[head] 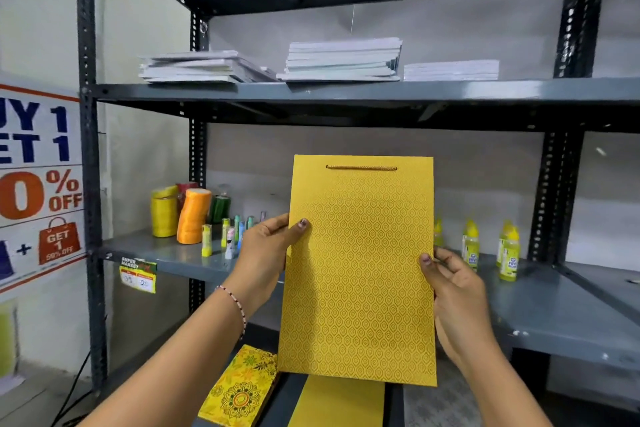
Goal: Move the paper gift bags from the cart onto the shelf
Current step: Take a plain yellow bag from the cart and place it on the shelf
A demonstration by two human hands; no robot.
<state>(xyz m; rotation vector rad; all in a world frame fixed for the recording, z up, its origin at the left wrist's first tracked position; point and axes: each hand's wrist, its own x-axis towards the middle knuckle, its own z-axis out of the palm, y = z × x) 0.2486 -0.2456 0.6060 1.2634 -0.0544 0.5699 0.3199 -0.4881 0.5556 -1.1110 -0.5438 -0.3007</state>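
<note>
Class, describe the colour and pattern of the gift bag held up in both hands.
Yellow gift bag, covered in small repeating teardrop-like motifs, with a golden cord handle; head view.

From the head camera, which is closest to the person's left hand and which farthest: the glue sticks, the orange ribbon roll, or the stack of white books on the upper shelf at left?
Starting from the left hand:
1. Glue sticks, standing on the middle shelf right beside the hand.
2. Orange ribbon roll, farther left on the same shelf.
3. Stack of white books, up on the higher shelf, well above.

Shelf [180,258] centre bare behind gift bag [360,270]; glue sticks [225,236] left, glue bottles [485,248] right.
</note>
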